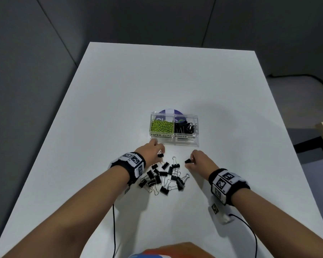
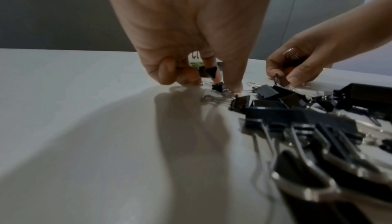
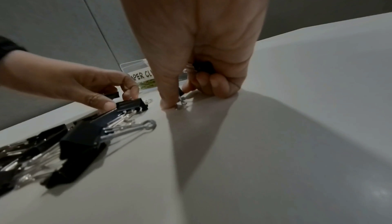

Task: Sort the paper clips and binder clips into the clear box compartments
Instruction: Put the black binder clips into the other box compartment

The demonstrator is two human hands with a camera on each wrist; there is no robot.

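While both hands work at the far edge of the pile of binder clips [image 1: 162,177], which lies on the white worktop [image 1: 101,108] just on the near side of the clear box [image 1: 174,128], each already has a catch. The left hand [image 1: 153,148] has its fingers [image 2: 167,70] curled round a small black clip [image 1: 160,155] and its thumb pressed down at another clip on the worktop; the right hand [image 1: 201,159] pinches a second black clip [image 1: 188,161] between thumb and forefinger, with the other fingers curled and something dark, seemingly one more clip, tucked in the palm. The box's left compartment holds the green paper clips [image 1: 161,125], its right one the black clips already sorted [image 1: 185,127], so I judge the paper clips done and only the pile left. To do this step well, each hand should lift clear of the pile before travelling, so no wire handle snags a neighbour, carry to the right compartment, and let go low inside its walls. The left hand has to cross over the paper-clip side, so it should hold firm until fully past the divider. Exactly how many clips each palm hides is unclear. The box is mostly blocked by the hands in both wrist views, the "BINDER CLIPS" label is partly cut off by glare, and a purple disc [image 1: 169,111] behind the box shows only in part.
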